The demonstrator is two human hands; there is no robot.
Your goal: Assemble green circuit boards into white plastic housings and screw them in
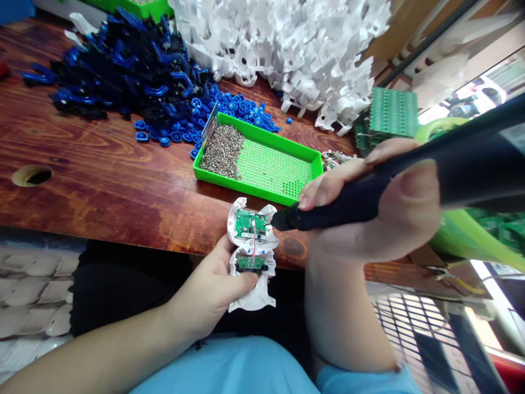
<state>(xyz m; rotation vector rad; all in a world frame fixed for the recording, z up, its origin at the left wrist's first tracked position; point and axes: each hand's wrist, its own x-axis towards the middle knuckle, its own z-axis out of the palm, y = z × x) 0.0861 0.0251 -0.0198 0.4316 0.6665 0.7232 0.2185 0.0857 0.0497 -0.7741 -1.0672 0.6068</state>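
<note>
Two hands are gripping: the left hand (215, 282), thumb bent over the near part, is pinching a two-part white plastic shell (262, 247), its long axis running away from the body, while the right hand (369, 235), lying rightward of it, is curling around a black cylindrical power tool (463, 156) whose tip is pointing leftward at the shell's upper green circuit board (245, 223), contact unclear. Beyond, a small printed card (210, 127) is standing, illegible, in a bright-green perforated plastic tray (274, 164).

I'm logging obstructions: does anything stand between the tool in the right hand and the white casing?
Nothing visible does. The tool in the right hand has its tip at the right edge of the upper green board; the left hand holds the white casing. The green tray lies beyond.
</note>
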